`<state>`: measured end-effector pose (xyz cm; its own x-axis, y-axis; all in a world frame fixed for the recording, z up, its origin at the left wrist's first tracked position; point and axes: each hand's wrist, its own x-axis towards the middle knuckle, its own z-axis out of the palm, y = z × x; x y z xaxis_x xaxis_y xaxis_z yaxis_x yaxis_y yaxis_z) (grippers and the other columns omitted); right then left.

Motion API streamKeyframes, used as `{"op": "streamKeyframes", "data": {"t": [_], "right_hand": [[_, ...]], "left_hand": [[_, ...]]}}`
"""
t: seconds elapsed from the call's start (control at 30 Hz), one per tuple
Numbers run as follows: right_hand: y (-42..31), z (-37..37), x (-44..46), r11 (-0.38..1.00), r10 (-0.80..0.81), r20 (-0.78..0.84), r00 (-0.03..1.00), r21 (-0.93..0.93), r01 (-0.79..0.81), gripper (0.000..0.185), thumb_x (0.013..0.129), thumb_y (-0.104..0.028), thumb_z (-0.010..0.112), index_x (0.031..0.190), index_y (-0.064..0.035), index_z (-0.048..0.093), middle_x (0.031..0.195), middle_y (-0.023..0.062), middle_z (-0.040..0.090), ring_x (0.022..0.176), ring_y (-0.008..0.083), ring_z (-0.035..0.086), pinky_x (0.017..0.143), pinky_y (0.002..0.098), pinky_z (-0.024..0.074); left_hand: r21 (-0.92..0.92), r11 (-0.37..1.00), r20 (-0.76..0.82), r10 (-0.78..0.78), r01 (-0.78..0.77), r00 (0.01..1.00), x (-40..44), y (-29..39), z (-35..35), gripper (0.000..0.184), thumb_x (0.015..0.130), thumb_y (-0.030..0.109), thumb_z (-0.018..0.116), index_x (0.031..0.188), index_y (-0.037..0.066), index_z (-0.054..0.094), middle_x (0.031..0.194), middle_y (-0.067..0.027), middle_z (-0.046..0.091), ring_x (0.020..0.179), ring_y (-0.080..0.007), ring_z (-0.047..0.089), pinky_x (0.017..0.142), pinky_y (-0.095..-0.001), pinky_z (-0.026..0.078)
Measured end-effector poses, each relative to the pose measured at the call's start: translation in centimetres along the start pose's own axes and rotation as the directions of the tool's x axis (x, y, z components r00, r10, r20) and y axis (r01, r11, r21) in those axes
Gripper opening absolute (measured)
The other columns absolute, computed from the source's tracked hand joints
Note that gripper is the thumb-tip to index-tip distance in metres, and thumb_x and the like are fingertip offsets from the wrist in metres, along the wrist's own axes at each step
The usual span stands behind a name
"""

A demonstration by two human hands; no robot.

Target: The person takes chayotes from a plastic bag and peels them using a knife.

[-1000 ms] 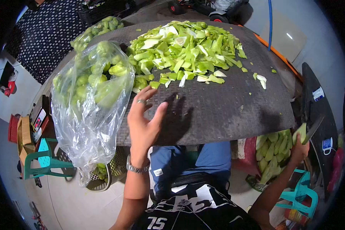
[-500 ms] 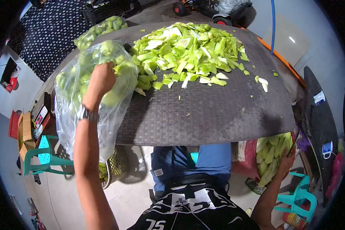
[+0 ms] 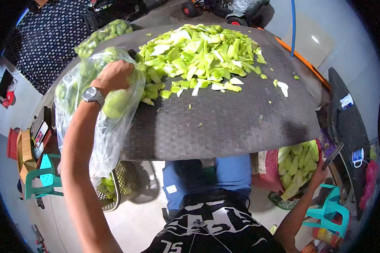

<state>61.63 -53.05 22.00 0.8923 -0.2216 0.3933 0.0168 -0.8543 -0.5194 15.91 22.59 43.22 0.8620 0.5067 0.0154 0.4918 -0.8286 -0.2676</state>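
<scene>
My left hand (image 3: 114, 76) reaches into the open clear plastic bag (image 3: 103, 145) at the table's left edge. Its fingers curl down around a green chayote (image 3: 133, 80), the fingertips hidden. Another chayote (image 3: 115, 104) lies in the bag just below the hand. At lower right, my right hand (image 3: 318, 173) is closed round the handle of a knife (image 3: 334, 152), blade up. This hand is beside a red bucket (image 3: 275, 170) filled with pale green peeled pieces (image 3: 297, 164).
A large heap of cut green pieces (image 3: 198, 55) covers the back of the dark woven table (image 3: 198, 135). Another bag of chayotes (image 3: 103, 38) sits behind. Below left stands a basket (image 3: 126, 181). Teal stools (image 3: 331, 206) flank the area; a dark board (image 3: 346, 126) is at right.
My left hand has turned and moved slightly up among the chayotes in the bag. The knife in my right hand has tilted outward to the right. The whole view has shifted a little.
</scene>
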Motion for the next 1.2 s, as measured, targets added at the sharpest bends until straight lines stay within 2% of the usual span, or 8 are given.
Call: {"op": "streamKeyframes", "data": {"t": [0.13,0.33,0.47,0.7,0.9,1.03,1.1,1.2], "right_hand": [[-4.7,0.3,1.1,0.983,-0.118,-0.24,0.964,0.108,0.147,0.061,0.096,-0.06,0.064,0.102,0.0001,0.071,0.089,0.0179,0.073,0.081,0.0384,0.07,0.072,0.0461,0.0518],[-13.1,-1.5,-0.7,0.731,-0.009,0.111,0.994,0.679,-0.069,0.033,0.097,-0.041,0.074,0.086,-0.012,0.064,0.062,-0.0034,0.052,0.047,0.0075,0.047,0.046,0.0249,0.0339],[-19.9,-2.9,-3.8,0.563,0.041,0.416,0.908,0.741,-0.365,0.033,0.099,-0.042,0.071,0.092,-0.0114,0.063,0.06,-0.0032,0.05,0.047,0.0091,0.044,0.046,0.0259,0.0316],[-25.7,-3.6,-5.7,0.736,-0.179,0.543,0.82,0.627,-0.254,0.032,0.099,-0.042,0.071,0.096,-0.0112,0.062,0.06,-0.0039,0.049,0.048,0.0072,0.044,0.046,0.0244,0.0318],[-27.4,-3.6,-8.0,0.725,-0.188,0.569,0.801,0.631,-0.278,0.033,0.098,-0.042,0.072,0.095,-0.0108,0.061,0.063,-0.0051,0.049,0.05,0.006,0.045,0.046,0.0235,0.0327],[-29.2,-4.4,-9.5,0.773,-0.249,0.625,0.74,0.588,-0.237,0.032,0.098,-0.041,0.071,0.093,-0.0111,0.061,0.063,-0.0051,0.049,0.05,0.0062,0.046,0.045,0.0241,0.0331],[-30.5,-4.9,-10.1,0.797,-0.309,0.654,0.69,0.574,-0.187,0.029,0.098,-0.038,0.072,0.093,-0.0115,0.061,0.063,-0.0051,0.049,0.05,0.0062,0.044,0.046,0.0242,0.0331],[-32.0,-4.9,-10.2,0.803,-0.519,0.582,0.626,0.583,0.124,0.027,0.099,-0.033,0.072,0.093,-0.009,0.062,0.069,-0.0043,0.053,0.061,0.0068,0.049,0.056,0.0268,0.0398]], "left_hand": [[0.02,0.999,-0.084,0.049,-0.047,0.995,-0.1,-0.6,0.3,0.031,0.062,0.015,0.083,0.083,0.001,0.065,0.078,-0.0198,0.068,0.082,-0.0407,0.07,0.077,-0.0491,0.057],[-0.066,0.997,-0.113,-0.046,0.039,0.993,-1.9,-1.1,-0.1,0.037,0.074,0.01,0.07,0.107,-0.004,0.063,0.083,-0.0253,0.068,0.083,-0.0451,0.069,0.073,-0.0515,0.056],[-0.101,0.994,-0.278,-0.056,0.029,0.959,-4.2,-1.6,0.3,0.024,0.087,0.003,0.057,0.111,-0.005,0.058,0.084,-0.0274,0.067,0.083,-0.0473,0.067,0.072,-0.054,0.054],[-0.21,0.977,-0.386,-0.048,-0.037,0.921,-7.1,-3.8,-1.5,0.024,0.086,0.006,0.06,0.109,-0.003,0.059,0.084,-0.0288,0.066,0.083,-0.0501,0.066,0.07,-0.0542,0.05],[-0.517,0.835,-0.322,-0.391,0.186,0.862,-10.6,-3.6,-5.7,0.037,0.08,0.013,0.08,0.108,-0.003,0.063,0.092,-0.0096,0.071,0.084,-0.0139,0.06,0.08,-0.0308,0.051],[-0.623,0.773,-0.51,-0.518,0.121,0.687,-13.0,-3.9,-8.3,0.04,0.079,0.017,0.084,0.109,-0.001,0.065,0.09,-0.0049,0.072,0.079,-0.0129,0.065,0.073,-0.0283,0.052],[-0.806,0.565,-0.375,-0.719,0.177,0.585,-14.4,-2.9,-10.1,0.042,0.082,0.02,0.082,0.114,0.0,0.065,0.092,-0.0027,0.071,0.076,-0.0103,0.063,0.07,-0.0275,0.051],[-0.936,-0.029,-0.218,-0.736,-0.352,0.641,-16.1,-1.5,-6.9,0.055,0.088,0.027,0.072,0.133,0.0,0.059,0.118,-0.0133,0.069,0.098,-0.0208,0.068,0.077,-0.0365,0.057]]}}
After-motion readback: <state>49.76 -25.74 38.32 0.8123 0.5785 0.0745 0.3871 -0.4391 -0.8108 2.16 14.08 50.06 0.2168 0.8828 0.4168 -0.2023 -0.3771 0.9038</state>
